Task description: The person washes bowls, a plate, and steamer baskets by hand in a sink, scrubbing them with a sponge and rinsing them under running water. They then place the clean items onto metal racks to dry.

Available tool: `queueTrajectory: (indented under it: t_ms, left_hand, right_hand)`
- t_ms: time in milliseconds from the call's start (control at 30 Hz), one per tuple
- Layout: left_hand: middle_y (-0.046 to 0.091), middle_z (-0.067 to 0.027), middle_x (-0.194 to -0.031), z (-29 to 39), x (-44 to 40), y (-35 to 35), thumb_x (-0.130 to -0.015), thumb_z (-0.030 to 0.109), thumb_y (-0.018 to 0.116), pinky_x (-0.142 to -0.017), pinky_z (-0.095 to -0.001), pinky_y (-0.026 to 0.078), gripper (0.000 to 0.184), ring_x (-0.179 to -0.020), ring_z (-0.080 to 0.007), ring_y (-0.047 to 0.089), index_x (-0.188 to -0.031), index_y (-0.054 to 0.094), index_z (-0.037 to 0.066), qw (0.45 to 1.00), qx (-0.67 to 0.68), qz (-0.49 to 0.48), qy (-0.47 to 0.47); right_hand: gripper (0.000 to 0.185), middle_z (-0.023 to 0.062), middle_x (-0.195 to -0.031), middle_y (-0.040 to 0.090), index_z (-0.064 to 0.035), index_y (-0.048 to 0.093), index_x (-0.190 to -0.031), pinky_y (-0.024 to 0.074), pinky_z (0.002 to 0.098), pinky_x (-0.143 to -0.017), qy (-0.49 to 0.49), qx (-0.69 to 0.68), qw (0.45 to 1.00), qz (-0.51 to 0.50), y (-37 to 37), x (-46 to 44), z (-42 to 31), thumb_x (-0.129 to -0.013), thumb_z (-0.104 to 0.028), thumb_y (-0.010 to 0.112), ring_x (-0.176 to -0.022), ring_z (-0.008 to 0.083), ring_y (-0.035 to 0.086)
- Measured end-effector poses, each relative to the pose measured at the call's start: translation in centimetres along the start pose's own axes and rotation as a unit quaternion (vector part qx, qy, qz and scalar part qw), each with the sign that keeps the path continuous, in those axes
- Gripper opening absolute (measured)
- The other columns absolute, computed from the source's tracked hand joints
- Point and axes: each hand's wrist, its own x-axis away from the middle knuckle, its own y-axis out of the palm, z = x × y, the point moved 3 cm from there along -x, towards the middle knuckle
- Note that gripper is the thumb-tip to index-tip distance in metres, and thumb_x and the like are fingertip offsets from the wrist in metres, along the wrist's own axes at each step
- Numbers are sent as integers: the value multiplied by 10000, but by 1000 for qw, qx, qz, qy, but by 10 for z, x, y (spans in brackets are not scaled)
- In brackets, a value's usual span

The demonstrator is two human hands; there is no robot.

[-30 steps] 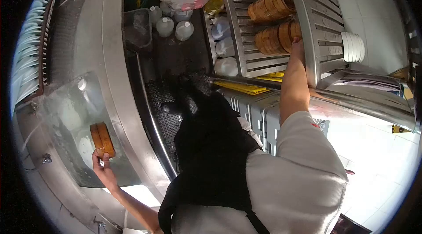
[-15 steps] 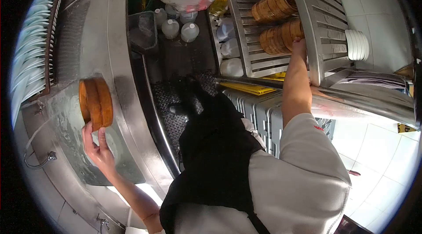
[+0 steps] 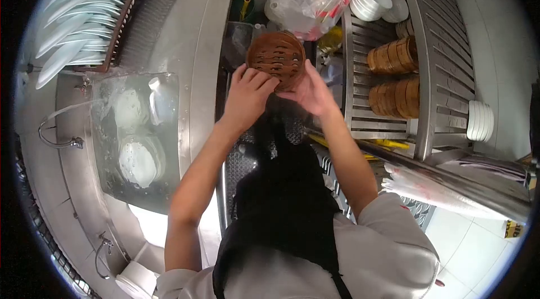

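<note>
A round brown bamboo steamer basket (image 3: 277, 54) is held up between both hands, over the floor between the sink counter and the rack; its slatted face shows. My left hand (image 3: 250, 92) is closed on its lower left side, with the fingertips over the slats. Around the lower right side, my right hand (image 3: 310, 90) grips the rim, palm partly visible. Stacks of similar steamer baskets (image 3: 394, 98) lie on the metal rack to the right.
At left is a water-filled sink (image 3: 101, 147) with submerged white plates (image 3: 140, 161) and a running tap (image 3: 76, 143). Pale plates (image 3: 84, 15) stand in a rack at upper left. Plastic bags (image 3: 306, 4), white bowls (image 3: 370, 1) and a slatted metal rack (image 3: 427, 74) are ahead and right.
My left hand has brought the basket from over the sink to the middle. My right hand has left the stacked baskets on the rack and taken hold of it too. The view has shifted left.
</note>
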Motion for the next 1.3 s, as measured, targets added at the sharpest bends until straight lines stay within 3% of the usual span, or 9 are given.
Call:
queueTrajectory:
  t_ms: [200,300,400,600,667,767,900,1067,1300]
  left_hand:
    - [603,-94,-963,-17,20,78,-722,76,575,-907,-447,396,298,-1017,-296,528,-1015,630,80,996,12,-25,-82]
    - [587,-89,-1039,-6,30,107,-776,121,522,-929,-447,393,278,-1045,-309,515,-1034,623,95,991,19,-72,-107]
    - [532,-134,-1139,16,29,109,-817,121,563,-910,-443,404,526,-1069,-312,500,-1325,430,152,966,80,-120,-213]
    - [563,-106,-987,38,112,6,-826,97,562,-764,-398,490,398,-914,-286,581,-1219,493,95,932,130,51,-335]
    - [592,-111,-923,46,154,-20,-794,3,577,-738,-380,509,398,-835,-288,613,-1185,530,64,905,132,159,-371]
    - [611,-126,-937,55,217,-47,-814,-3,564,-764,-354,505,327,-871,-278,616,-1138,558,41,846,95,247,-462]
    - [622,-141,-931,78,295,-83,-877,46,535,-749,-334,500,219,-842,-263,623,-1089,578,12,758,5,347,-552]
    - [640,-178,-949,124,418,-125,-850,29,513,-745,-388,501,221,-842,-337,625,-1048,610,15,625,-60,471,-620]
    - [510,-178,-1175,219,712,-175,-810,208,616,-909,-444,407,401,-1083,-368,474,-1183,530,87,447,-259,339,-786]
  right_hand:
    - [475,134,-1175,557,-47,492,-1206,475,536,-860,49,65,991,104,-36,-24,7,-828,-284,656,-1092,291,544]
    - [476,144,-1169,547,-56,489,-1214,491,499,-837,94,154,974,138,-71,-37,18,-834,-328,578,-1054,298,555]
    - [610,156,-1246,485,-50,438,-1267,467,505,-853,51,124,974,182,-121,-28,2,-777,-375,600,-1102,324,506]
    - [527,168,-1219,500,-21,521,-1205,476,541,-862,-230,-49,915,327,-300,-4,-81,-751,-290,537,-1102,370,480]
    - [475,157,-1193,528,-36,536,-1197,492,460,-814,-142,-128,915,354,-312,-9,-78,-800,-297,516,-997,339,542]
    - [526,135,-1338,443,-93,447,-1325,300,519,-1022,-5,55,907,419,-315,-40,-63,-845,-305,488,-1204,320,428]
    - [451,95,-1330,474,-99,447,-1323,362,401,-967,5,260,925,279,-203,-95,-26,-914,-289,453,-1122,234,487]
    - [244,73,-959,609,-47,544,-1110,466,257,-685,-113,384,915,-47,108,-87,104,-917,-194,542,-804,145,574]
    - [178,53,-902,631,-32,579,-1043,481,257,-676,38,563,647,-513,331,75,423,-928,-159,529,-778,124,592]
